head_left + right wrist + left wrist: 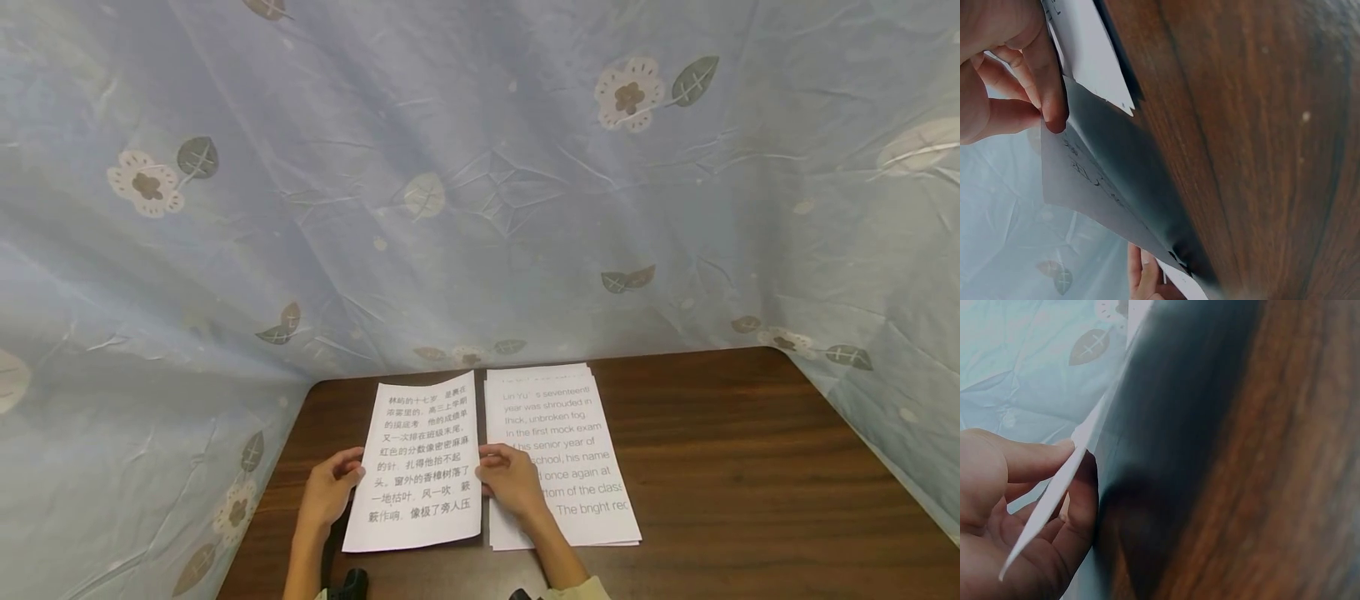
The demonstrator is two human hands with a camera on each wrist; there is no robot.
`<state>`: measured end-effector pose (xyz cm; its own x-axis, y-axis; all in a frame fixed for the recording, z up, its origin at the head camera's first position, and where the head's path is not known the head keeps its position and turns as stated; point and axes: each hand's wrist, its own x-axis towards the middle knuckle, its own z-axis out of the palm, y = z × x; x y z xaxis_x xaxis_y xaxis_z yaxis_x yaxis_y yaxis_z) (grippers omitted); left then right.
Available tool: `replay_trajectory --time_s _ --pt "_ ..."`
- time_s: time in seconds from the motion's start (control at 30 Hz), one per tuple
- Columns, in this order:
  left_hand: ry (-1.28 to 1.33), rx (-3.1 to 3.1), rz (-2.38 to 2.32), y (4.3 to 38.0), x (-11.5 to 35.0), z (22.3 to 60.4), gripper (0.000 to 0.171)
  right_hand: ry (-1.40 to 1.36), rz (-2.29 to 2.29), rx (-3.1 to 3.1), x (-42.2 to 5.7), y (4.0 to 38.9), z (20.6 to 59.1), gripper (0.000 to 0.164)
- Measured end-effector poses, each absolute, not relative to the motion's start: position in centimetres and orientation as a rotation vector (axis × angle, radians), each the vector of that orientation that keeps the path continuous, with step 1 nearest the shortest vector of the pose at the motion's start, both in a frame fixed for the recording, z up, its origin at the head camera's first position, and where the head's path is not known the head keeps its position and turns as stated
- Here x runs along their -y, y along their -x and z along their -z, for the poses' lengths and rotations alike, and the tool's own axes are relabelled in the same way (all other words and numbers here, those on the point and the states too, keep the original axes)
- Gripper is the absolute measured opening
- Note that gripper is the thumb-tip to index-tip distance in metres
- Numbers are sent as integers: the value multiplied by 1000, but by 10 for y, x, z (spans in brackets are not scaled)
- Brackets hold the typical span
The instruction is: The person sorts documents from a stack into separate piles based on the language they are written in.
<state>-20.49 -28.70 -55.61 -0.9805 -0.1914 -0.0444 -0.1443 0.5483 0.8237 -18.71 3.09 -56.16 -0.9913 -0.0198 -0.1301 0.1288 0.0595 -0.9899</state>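
A white paper sheet (420, 467) printed with large Chinese characters is held slightly above the table by both hands. My left hand (327, 490) pinches its left edge between thumb and fingers; the left wrist view shows the paper (1044, 509) edge-on in that grip. On the opposite side, my right hand (513, 483) pinches the right edge, and the paper's lower face shows dark writing in the right wrist view. Beneath the right hand and forearm lies a small stack of English-printed pages (555, 417), partly covered by them. Whether the held paper is more than one sheet, I cannot tell.
The dark brown wooden table (720, 467) extends to the right of the pages. A pale blue curtain (480, 208) with flowers and leaves hangs behind and along the sides of the table. Black bands (352, 585) sit around the wrists.
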Motion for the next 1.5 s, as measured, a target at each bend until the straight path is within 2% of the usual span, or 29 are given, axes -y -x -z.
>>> replay_trajectory --time_s 0.37,1.03,1.5 --pt "-296 2716 1408 205 283 555 35 -94 2061 -2288 -28 187 566 37" --pt "-280 2797 1280 203 288 555 39 47 1882 -2563 -25 183 563 26" --pt "-281 2784 1284 203 280 547 39 49 1923 -2488 -25 183 564 26"
